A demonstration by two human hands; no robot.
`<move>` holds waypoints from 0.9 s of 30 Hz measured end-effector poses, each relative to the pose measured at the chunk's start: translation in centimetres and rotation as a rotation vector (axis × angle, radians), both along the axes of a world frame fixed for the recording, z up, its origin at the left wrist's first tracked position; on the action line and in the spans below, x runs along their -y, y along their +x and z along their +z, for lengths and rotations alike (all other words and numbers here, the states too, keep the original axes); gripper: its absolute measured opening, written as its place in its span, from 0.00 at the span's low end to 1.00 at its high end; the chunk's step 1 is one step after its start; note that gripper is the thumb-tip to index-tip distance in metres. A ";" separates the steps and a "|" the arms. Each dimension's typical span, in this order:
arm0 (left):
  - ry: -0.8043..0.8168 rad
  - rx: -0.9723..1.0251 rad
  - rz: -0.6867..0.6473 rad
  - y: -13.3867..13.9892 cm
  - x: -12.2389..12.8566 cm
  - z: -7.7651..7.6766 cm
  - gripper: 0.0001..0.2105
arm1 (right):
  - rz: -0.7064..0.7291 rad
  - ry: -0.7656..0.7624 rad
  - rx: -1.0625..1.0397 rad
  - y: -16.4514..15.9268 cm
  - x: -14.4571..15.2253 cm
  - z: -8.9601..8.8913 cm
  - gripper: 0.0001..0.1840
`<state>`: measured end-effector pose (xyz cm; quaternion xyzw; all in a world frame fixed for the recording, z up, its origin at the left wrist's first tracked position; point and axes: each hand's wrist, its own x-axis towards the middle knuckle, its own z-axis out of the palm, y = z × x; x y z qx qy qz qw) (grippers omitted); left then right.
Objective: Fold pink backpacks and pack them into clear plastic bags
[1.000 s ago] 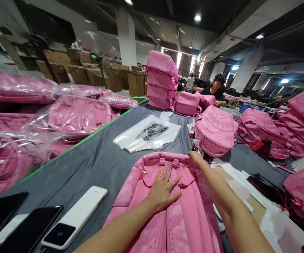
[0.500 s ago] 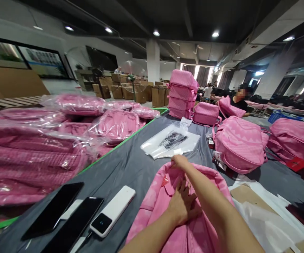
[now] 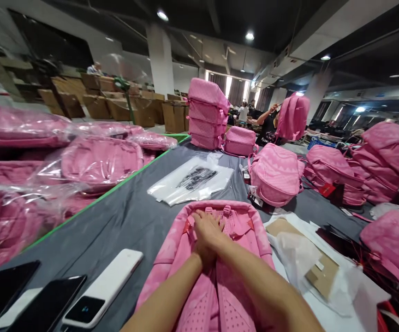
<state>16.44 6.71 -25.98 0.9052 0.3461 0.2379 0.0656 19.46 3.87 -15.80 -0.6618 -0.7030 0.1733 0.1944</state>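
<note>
A pink backpack [image 3: 254, 244] lies on the grey-covered table in front of me, its padded back and shoulder straps facing up. My right hand [image 3: 209, 229] reaches across to the upper left strap, fingers curled down around it near the strap buckles. Beneath my right wrist, my left hand [image 3: 204, 257] rests against the middle of the backpack; its fingers are hidden. Just beyond the backpack's top edge lies a pile of clear plastic bags [image 3: 164, 182] with dark print.
Plastic-wrapped pink backpacks [image 3: 102, 159] fill the left side beyond a green edge. Phones [image 3: 47, 299] and a white power bank [image 3: 104, 288] lie at lower left. More backpacks [image 3: 275, 175] stand ahead and right, near packing sheets [image 3: 289, 249]. A co-worker [image 3: 268, 127] holds up a backpack.
My right hand has come back from the top rim to the left strap, over my left hand. The view has turned right. The co-worker has lifted a backpack higher.
</note>
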 end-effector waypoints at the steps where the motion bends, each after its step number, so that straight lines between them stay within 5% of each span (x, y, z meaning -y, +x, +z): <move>1: 0.000 0.022 0.029 0.0 0.1 0.0 0.22 | 0.020 0.011 0.011 0.5 2.7 0.3 0.26; 5: 0.008 0.125 0.081 -0.4 0.7 0.6 0.22 | 0.392 0.115 0.048 4.5 14.0 2.0 0.20; 8: -0.002 0.182 0.053 -0.5 0.7 1.7 0.19 | 0.527 0.142 0.078 6.6 18.3 1.7 0.21; 14: -0.069 0.136 -0.149 -2.2 3.6 5.6 0.15 | 0.260 0.040 0.283 7.0 15.0 -3.6 0.23; 20: -0.298 -0.096 -0.765 -7.9 12.8 10.0 0.15 | 0.282 0.093 0.243 7.2 14.6 -6.0 0.25; 23: -0.296 -0.185 -0.817 -8.1 14.3 9.3 0.20 | 0.227 0.134 0.191 7.5 14.6 -6.3 0.24; 27: -0.146 -0.201 -0.907 -6.6 13.3 5.2 0.21 | -0.011 0.202 0.075 7.8 13.9 -6.7 0.24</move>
